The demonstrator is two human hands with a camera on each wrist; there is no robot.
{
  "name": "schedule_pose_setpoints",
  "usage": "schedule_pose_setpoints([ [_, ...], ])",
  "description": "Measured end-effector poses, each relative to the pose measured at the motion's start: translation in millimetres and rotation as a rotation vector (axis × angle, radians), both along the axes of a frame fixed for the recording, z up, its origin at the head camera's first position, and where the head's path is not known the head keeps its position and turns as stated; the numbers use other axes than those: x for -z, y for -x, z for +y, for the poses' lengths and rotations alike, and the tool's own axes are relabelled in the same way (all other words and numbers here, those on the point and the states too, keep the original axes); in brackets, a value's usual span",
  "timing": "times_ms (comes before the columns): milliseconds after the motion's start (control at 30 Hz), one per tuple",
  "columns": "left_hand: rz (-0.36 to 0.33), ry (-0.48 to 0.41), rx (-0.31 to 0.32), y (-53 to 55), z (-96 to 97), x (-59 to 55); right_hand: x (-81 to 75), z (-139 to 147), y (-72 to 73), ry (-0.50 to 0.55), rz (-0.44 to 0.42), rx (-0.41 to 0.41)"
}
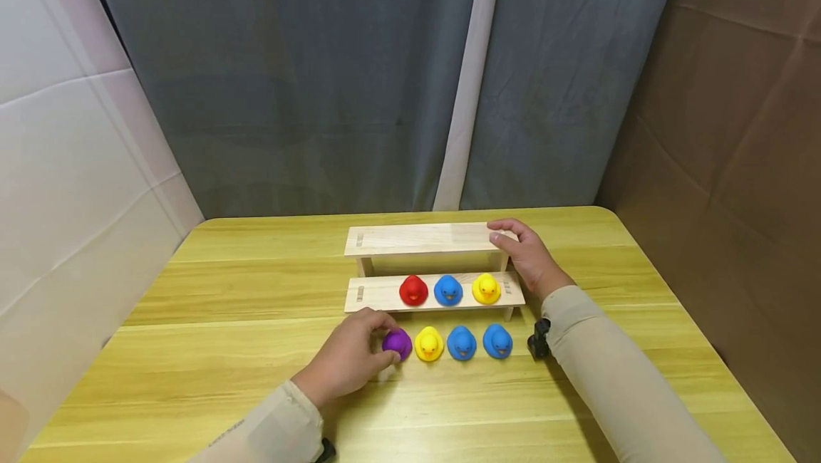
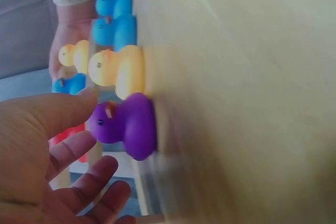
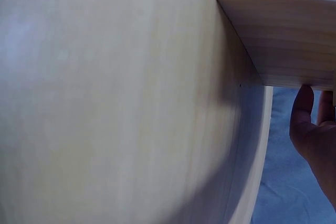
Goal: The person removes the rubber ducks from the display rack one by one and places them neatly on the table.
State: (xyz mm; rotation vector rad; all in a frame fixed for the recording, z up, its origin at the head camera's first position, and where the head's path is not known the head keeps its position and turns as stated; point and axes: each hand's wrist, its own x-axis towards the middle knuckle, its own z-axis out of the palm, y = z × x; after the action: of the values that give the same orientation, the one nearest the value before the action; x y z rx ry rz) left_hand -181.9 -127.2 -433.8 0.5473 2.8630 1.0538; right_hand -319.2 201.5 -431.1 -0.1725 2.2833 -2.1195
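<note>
My left hand (image 1: pixel 349 352) has its thumb and index finger curved around a purple rubber duck (image 1: pixel 397 343) at the left end of a front row on the table. In the left wrist view, thumb and index finger lie on either side of the purple duck's head, the other fingers spread. Beside it sit a yellow duck (image 1: pixel 428 344) and two blue ducks (image 1: pixel 462 343). My right hand (image 1: pixel 529 256) grips the right end of the two-tier wooden stand's upper shelf (image 1: pixel 417 238). On the lower shelf (image 1: pixel 378 297) are a red duck (image 1: pixel 413 291), a blue duck (image 1: pixel 448 290) and a yellow duck (image 1: pixel 486 288).
The wood-grain table (image 1: pixel 224 320) has its rounded back edge against a grey curtain (image 1: pixel 288 92). White cloth (image 1: pixel 77 142) hangs on the left, brown cloth (image 1: pixel 725 135) on the right. A black wrist device (image 1: pixel 539 339) sits under the right sleeve's cuff.
</note>
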Motion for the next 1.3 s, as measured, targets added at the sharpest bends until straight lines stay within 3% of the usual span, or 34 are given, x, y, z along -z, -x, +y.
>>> schedule_pose_setpoints([
  [200,0.009,-0.052,-0.037,0.7,1.4,-12.0,-1.2,0,-1.0,0.001,-0.002,0.004],
  [433,0.046,-0.110,-0.061,8.7,2.2,-21.8,0.4,0,0.2,0.009,-0.005,0.006],
  [800,0.008,-0.146,-0.116,22.2,10.0,-24.6,2.5,1,1.5,0.004,-0.005,0.003],
  [1067,0.053,-0.103,-0.117,32.8,13.7,-25.7,2.3,1,1.2,0.008,-0.006,0.005],
  [1300,0.052,-0.106,-0.124,38.0,18.5,-24.3,2.4,0,1.8,0.009,-0.002,0.004],
])
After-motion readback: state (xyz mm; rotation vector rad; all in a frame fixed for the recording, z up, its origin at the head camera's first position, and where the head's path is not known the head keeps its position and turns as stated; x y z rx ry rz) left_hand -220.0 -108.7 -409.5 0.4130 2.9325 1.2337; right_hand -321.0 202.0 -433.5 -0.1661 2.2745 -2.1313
